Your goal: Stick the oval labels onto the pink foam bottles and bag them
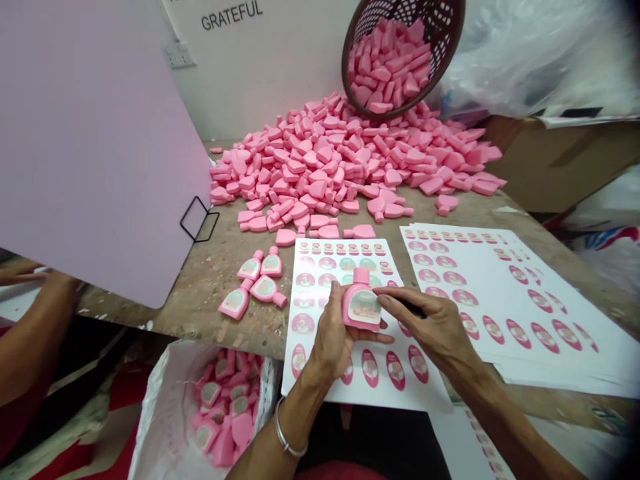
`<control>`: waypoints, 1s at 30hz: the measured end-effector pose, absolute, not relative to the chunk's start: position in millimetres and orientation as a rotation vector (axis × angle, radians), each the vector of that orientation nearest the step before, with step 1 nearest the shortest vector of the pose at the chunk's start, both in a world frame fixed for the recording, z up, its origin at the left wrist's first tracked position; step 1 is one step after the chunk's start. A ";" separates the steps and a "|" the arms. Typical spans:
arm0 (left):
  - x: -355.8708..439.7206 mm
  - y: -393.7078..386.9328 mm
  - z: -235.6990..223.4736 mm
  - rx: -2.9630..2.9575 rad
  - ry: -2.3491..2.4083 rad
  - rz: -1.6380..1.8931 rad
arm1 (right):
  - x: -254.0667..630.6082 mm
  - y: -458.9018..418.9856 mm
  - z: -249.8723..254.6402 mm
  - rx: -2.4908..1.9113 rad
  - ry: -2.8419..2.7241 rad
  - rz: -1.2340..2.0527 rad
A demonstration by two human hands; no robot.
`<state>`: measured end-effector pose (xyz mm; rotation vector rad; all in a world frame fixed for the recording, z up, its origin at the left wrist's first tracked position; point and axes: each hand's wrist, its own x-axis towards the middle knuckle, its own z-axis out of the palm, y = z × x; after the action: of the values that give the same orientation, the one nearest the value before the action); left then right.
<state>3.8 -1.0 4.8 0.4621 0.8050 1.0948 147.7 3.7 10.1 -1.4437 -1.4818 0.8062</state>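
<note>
A small pink bottle (361, 297) stands upright in my left hand (333, 333), whose fingers wrap its side and base. A pale green label with pink print covers its front. The thumb and forefinger of my right hand (425, 317) touch the label's right edge. A dark thin tool (413, 305) shows partly within that hand; its kind cannot be made out. Beneath both hands lies a sticker sheet (320, 350) with oval and rounded pink and green labels. Just left of the sheet, several labelled pink bottles (253, 283) lie together on the table.
A large heap of pink bottles (320, 160) covers the table's back, below a tipped brown basket (453, 40). More sticker sheets (480, 287) lie right. A white sack (165, 400) holds labelled bottles. A pale panel (100, 133) stands left, beside another person's arm (35, 340).
</note>
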 end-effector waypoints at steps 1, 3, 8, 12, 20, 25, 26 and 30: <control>3.6 -1.0 4.9 0.462 0.805 1.096 | 147.4 3.9 9.0 -1.441 -1.480 0.803; 3.3 -1.2 4.7 0.467 0.799 1.099 | 146.9 4.3 6.6 -1.441 -1.476 0.791; 2.9 -0.5 3.3 0.471 0.777 1.106 | 145.8 5.5 2.7 -1.436 -1.481 0.765; 2.0 0.2 3.2 0.484 0.755 1.111 | 146.2 5.7 2.5 -1.441 -1.486 0.780; -1.7 -0.2 1.2 0.531 0.706 1.096 | 144.3 6.2 3.0 -1.478 -1.503 0.765; -7.1 -1.2 -1.7 0.713 0.685 1.080 | 150.9 8.5 3.5 -1.581 -1.625 0.560; -7.4 -1.8 -2.0 0.724 0.690 1.078 | 151.7 9.5 4.5 -1.623 -1.638 0.473; -8.9 -8.7 -1.3 0.738 0.685 1.032 | 144.8 17.6 4.8 -1.582 -1.616 0.618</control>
<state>-8.9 -8.7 -1.3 0.7380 0.6846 1.0321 144.8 17.6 4.8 -1.5822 -1.6163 0.6181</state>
